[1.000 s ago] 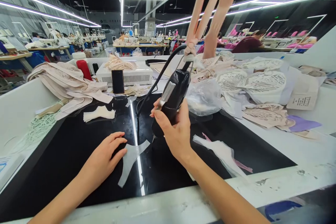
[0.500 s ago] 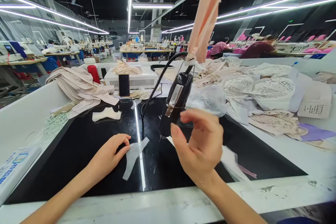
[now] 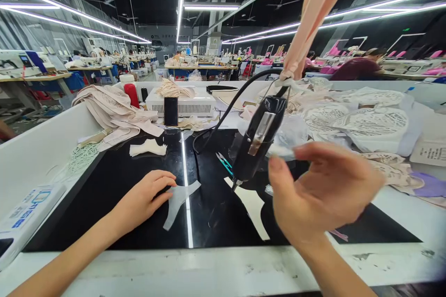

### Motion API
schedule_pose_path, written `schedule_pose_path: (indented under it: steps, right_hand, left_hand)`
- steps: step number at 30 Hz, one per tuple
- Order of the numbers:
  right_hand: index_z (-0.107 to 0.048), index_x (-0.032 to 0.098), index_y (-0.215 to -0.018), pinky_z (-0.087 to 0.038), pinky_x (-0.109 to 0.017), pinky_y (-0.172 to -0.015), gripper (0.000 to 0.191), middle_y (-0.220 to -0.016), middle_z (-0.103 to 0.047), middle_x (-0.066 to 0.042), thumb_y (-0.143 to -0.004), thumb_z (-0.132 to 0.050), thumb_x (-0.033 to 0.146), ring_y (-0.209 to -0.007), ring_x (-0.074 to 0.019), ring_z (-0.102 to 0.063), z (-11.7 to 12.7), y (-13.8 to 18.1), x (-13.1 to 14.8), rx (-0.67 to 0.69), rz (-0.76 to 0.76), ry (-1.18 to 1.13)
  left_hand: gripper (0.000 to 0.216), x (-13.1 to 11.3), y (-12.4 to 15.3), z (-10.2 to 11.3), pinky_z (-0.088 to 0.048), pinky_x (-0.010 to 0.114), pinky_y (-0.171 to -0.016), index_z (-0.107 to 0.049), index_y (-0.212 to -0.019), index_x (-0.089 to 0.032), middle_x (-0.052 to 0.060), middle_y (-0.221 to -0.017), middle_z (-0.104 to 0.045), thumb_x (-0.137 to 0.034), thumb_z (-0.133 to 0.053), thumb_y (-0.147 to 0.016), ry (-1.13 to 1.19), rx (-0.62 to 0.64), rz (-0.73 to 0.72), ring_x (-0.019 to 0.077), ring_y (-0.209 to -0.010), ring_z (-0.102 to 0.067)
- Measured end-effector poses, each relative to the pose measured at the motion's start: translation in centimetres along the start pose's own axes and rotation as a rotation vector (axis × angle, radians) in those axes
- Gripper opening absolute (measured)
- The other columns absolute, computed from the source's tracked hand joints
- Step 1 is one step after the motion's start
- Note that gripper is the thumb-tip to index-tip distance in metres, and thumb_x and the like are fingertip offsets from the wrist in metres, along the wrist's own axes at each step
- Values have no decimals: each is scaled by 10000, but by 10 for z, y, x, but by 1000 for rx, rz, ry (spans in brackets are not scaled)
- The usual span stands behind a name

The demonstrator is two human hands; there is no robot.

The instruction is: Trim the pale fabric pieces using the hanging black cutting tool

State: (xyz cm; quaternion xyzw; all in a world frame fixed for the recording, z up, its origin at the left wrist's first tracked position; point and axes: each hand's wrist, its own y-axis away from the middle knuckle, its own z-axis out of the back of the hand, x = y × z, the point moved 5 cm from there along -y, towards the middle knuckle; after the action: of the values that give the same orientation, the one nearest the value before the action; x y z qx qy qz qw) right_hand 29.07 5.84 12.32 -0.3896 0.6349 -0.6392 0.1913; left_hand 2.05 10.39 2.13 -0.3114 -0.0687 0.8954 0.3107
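Note:
My left hand (image 3: 148,199) rests on the black work surface (image 3: 114,190), fingertips at the left edge of a thin, translucent white fabric piece (image 3: 177,199). Its thumb and fingers are apart. My right hand (image 3: 324,190) is raised and open, with nothing in it. Just left of it hangs a black corded hand tool (image 3: 258,144) with a metal lever and a pointed tip, tied to a pink cloth strip (image 3: 310,23). Below that tip lies a cream, curved fabric piece (image 3: 251,204), flat on the surface.
Teal thread snips (image 3: 224,162) lie behind the tool. A small stack of cream pieces (image 3: 148,147) is at the back left. Beyond stand a white vented box (image 3: 195,106) and a dark phone-like slab (image 3: 171,111). Lace pieces (image 3: 372,123) are heaped right, beige fabric (image 3: 111,111) left.
My right hand has drawn right, away from the tool. In view, the tool also sits farther right, and the snips and cream piece show more. My left hand has barely moved.

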Motion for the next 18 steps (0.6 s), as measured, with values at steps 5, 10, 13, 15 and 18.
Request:
schedule_pose_path:
  steps: [5,10,13,15,18]
  right_hand:
    - [-437,385,-1382,-504,-491,-956,749,-1336,-558,-90,-746,-815,500,-1233,-302,-555,-19,-4,-40,244,-446,-237]
    - [-548,319,-1210,-588,-413,-744,486,-1057,-686,-34,-809,-761,490,-850,-220,-681,-47,15,-49,386,-665,-439]
    - [-570,312,-1144,-577,-365,-703,407,-982,-679,-1,-813,-775,434,-777,-181,-641,-57,19,-41,381,-681,-490]
    - [-572,302,-1120,-572,-352,-710,387,-989,-674,1,-815,-776,426,-783,-171,-626,-66,23,-33,426,-690,-577]
    - [-584,282,-1067,-566,-328,-696,332,-981,-663,1,-830,-757,437,-776,-159,-609,-81,30,-20,497,-741,-710]
  left_hand:
    - [260,-7,-1,-5,-372,456,-1173,-662,-1207,-300,32,-1294,-682,-256,-629,-953,31,134,-108,227,-1274,-573]
    - [361,-8,-1,-12,-358,497,-1171,-655,-1265,-323,32,-1382,-637,-239,-691,-915,33,290,-66,254,-1348,-509]
    - [400,-7,0,-13,-354,501,-1166,-646,-1289,-328,35,-1410,-615,-226,-699,-906,38,321,-45,258,-1357,-496]
    - [415,-7,0,-13,-360,495,-1161,-640,-1300,-335,35,-1419,-608,-223,-700,-904,47,321,-44,257,-1363,-490]
    - [425,-6,0,-13,-339,512,-1171,-637,-1305,-345,35,-1419,-608,-235,-706,-901,63,313,-49,264,-1366,-486]
